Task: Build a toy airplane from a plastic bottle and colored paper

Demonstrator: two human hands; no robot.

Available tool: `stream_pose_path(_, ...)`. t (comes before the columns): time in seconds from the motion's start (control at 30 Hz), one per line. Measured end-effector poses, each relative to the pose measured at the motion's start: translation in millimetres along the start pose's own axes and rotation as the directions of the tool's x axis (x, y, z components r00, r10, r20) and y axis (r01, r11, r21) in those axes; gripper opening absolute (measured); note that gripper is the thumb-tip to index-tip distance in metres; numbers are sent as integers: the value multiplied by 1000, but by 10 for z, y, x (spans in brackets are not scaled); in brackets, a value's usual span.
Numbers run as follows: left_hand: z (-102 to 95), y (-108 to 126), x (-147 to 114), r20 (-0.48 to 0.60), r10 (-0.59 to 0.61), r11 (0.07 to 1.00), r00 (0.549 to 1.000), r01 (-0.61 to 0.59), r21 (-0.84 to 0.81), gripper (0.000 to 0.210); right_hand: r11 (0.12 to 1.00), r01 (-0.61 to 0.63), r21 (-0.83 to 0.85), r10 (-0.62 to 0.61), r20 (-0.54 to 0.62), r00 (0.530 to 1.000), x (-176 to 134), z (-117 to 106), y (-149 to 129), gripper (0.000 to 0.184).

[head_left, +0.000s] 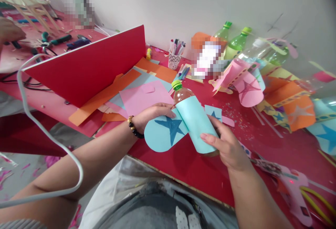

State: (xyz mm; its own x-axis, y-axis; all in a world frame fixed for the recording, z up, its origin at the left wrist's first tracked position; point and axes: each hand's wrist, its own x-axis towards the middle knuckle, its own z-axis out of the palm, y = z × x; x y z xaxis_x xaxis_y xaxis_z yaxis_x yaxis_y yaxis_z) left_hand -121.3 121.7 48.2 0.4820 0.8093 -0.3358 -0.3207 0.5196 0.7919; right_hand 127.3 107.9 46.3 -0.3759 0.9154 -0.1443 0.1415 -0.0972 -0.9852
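Observation:
My right hand [223, 139] grips the lower part of a plastic bottle [195, 122] wrapped in light blue paper, its green cap pointing up and away to the left. My left hand [160, 113] holds a rounded light blue paper piece [154, 134] with a dark blue star on it, thumb on top. One edge of this piece lies against the bottle's left side; whether it is stuck there I cannot tell. Behind my right hand, another light blue paper piece with a star [214, 111] shows in part on the bottle's far side.
Coloured paper sheets [144, 99] lie left of the bottle, beside a red upright board [91, 64]. A pen cup [174, 59] stands at the back. Decorated bottles [288, 99] crowd the right. A pink glue gun [295, 187] and yellow-handled scissors [317, 201] lie front right. A white cable [52, 136] crosses my left arm.

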Motion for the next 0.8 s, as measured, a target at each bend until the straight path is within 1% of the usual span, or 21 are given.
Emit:
stream_pose_path(0.23,-7,3,0,-14,7,999,1000,-7,33,4,998,30,-51,-30,-3,1000,-8,27,-1,55)
stream_pose_path(0.4,48,19,-28,-27,37,999,999,-36,26,6,993,53,-107,-54,-12,998,-25,59,-31,53)
stream_pose_path(0.53,70,27,-43,-45,32,999,998,-32,18,6,990,54,-130,-58,-28,998,-29,69,-35,55)
stream_pose_path(0.7,38,16,-41,-22,48,999,999,-47,11,4,993,41,-109,-45,-36,998,-27,84,-11,55)
stream_pose_path(0.73,29,8,-32,-26,50,999,998,-50,3,7,995,33,-91,-38,-48,998,-28,93,-5,54)
stream_pose_path(0.8,10,-15,-3,-32,68,997,997,-69,-20,20,1000,14,-24,-16,-71,997,-28,118,6,51)
